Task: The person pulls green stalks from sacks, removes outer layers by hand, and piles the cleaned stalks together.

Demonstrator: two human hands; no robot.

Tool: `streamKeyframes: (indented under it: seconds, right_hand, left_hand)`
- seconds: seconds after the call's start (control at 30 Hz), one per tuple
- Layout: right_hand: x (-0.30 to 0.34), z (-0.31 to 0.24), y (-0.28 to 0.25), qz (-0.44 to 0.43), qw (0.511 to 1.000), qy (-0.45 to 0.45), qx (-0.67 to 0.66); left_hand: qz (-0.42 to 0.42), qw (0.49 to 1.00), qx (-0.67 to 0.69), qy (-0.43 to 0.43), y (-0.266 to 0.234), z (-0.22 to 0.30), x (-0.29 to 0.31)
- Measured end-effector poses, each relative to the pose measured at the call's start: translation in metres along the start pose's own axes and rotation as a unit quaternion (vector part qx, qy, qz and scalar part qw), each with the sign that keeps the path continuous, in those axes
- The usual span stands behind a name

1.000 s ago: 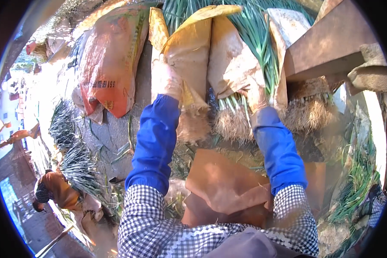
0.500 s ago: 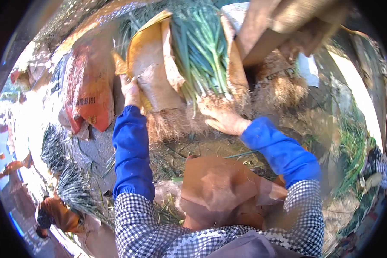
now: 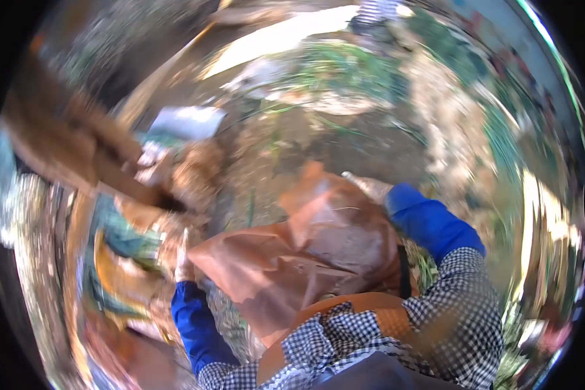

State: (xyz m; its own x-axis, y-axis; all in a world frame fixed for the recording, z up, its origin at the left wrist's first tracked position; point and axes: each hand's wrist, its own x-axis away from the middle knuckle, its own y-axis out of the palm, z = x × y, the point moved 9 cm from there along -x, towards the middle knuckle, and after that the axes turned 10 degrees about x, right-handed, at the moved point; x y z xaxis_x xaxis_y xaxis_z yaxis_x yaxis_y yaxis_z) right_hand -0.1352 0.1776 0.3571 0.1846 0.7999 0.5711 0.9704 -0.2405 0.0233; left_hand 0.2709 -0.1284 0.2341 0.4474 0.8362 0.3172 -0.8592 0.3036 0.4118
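Note:
The whole picture is smeared by motion. My left hand is at the left, beside the pale roots of the green onion bundle and close to the left corner of a brown apron over my lap. Its fingers are too blurred to read. Farther right, my right hand is by the apron's upper right edge; whether it grips the cloth cannot be made out. A yellowish sack lies around the bundle, left of my left hand. Another clump of brown roots sits just beyond.
A brown wooden piece juts in from the left, close above the bundle. A pale blue-white object lies past the roots. Green stalks are heaped at the far side. A reddish sack shows at lower left.
My view has swung to the right, so the onion bundle and sacks now appear at the left. My right hand has left the roots and is by the apron; my left hand is off the sack's edge.

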Motion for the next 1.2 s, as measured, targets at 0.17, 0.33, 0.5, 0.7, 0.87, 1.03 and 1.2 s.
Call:
streamKeyframes:
  seconds: [0.17, 0.33, 0.5, 0.7, 0.87, 1.03, 1.2]
  right_hand:
    - [0.130, 0.089, -0.047, 0.249, 0.915, -0.212, 0.235]
    - [0.170, 0.101, -0.062, 0.360, 0.894, -0.249, 0.098]
    - [0.159, 0.224, -0.125, 0.428, 0.860, -0.155, 0.228]
    - [0.170, 0.321, -0.132, 0.442, 0.888, 0.037, 0.124]
    - [0.201, 0.400, -0.072, 0.333, 0.906, 0.127, 0.227]
    - [0.262, 0.490, 0.040, 0.402, 0.886, 0.230, 0.032]
    - [0.305, 0.528, 0.146, 0.483, 0.828, 0.272, -0.089]
  left_hand:
    - [-0.313, 0.915, -0.248, -0.059, 0.141, -0.018, -0.010]
    - [-0.441, 0.814, -0.332, 0.181, 0.222, 0.079, -0.006]
    - [-0.157, 0.889, -0.382, 0.199, 0.307, 0.166, 0.040]
    - [-0.117, 0.926, -0.344, 0.103, 0.310, 0.151, 0.053]
    - [-0.238, 0.830, -0.504, 0.036, 0.351, 0.051, -0.042]
    - [-0.396, 0.756, -0.521, 0.023, 0.453, -0.050, -0.119]
    - [-0.615, 0.486, -0.614, 0.097, 0.611, -0.206, 0.004]
